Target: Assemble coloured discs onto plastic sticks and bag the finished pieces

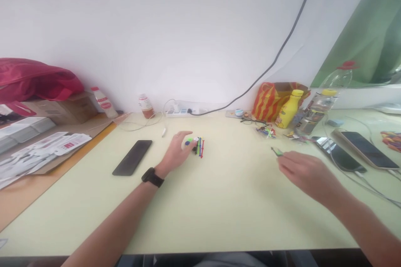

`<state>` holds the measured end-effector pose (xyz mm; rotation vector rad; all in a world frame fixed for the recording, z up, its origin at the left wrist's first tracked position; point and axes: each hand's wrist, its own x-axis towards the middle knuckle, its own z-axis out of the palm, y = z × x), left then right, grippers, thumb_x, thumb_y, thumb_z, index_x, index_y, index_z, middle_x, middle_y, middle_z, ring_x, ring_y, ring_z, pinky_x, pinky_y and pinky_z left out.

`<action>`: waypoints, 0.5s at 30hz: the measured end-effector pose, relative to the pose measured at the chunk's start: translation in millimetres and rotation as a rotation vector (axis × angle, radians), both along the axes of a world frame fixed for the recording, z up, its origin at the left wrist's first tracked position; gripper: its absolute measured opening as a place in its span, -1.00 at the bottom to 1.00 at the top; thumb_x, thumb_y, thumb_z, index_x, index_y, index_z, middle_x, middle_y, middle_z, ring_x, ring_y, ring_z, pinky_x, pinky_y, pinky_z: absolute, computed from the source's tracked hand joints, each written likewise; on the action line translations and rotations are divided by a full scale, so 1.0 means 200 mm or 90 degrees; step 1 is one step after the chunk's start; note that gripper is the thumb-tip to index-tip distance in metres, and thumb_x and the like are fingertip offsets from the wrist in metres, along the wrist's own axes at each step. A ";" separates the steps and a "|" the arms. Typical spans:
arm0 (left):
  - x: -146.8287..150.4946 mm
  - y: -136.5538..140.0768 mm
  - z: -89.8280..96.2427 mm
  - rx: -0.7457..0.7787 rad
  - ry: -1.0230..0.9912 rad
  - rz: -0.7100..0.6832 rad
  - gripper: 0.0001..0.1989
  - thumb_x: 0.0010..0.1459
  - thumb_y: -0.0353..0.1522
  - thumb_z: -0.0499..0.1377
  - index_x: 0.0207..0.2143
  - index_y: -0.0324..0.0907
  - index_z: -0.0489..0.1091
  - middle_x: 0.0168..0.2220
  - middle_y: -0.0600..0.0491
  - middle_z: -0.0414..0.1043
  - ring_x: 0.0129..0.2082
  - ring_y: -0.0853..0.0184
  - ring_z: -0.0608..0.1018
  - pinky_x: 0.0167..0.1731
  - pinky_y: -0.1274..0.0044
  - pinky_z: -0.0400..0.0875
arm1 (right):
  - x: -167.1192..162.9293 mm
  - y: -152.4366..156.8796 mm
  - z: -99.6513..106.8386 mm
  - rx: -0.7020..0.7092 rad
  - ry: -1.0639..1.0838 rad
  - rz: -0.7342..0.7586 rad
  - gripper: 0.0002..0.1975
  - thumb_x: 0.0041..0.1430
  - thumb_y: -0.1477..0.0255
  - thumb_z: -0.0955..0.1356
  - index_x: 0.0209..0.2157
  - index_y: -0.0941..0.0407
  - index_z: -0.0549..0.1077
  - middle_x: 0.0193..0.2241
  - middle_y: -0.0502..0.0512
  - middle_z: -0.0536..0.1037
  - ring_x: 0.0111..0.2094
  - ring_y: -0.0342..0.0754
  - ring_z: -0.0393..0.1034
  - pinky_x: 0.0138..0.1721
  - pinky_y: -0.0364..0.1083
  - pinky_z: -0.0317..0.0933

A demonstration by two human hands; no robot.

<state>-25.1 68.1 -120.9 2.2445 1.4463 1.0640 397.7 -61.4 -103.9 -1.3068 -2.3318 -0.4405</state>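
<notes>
Looking at an everyday indoor room here, could be home, could be a small office! Straight to a pale desk (225, 204) set against a white wall (188, 29), with a power strip (180, 112) along its back. Over to the right: phones (369, 150) on white cables (359, 175), a yellow bottle (288, 110), a striped bag (263, 100). Now across to the left: white boxes (29, 127), a carton (73, 110), and a red bag (37, 77) slung on top!

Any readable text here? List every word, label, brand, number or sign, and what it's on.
Nothing legible enough to quote.
Red-capped white bottle: red label, lettering blurred.
Amber-bottomed bottle: marks too small.
Yellow bottle: print blurred.
Clear yellow-capped bottle: label unreadable.
White printed sheets: print too small.
</notes>
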 end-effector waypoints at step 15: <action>0.02 -0.01 -0.12 -0.066 0.210 -0.050 -0.38 0.45 -0.02 -0.02 0.44 -0.05 0.11 0.50 -0.14 -0.07 0.48 -0.04 0.04 0.39 0.08 0.04 | 0.07 0.19 -0.28 0.016 -0.200 -0.230 -0.64 0.42 0.49 0.22 -0.45 0.14 0.50 -0.38 0.20 0.54 -0.36 0.07 0.42 -0.39 0.00 0.07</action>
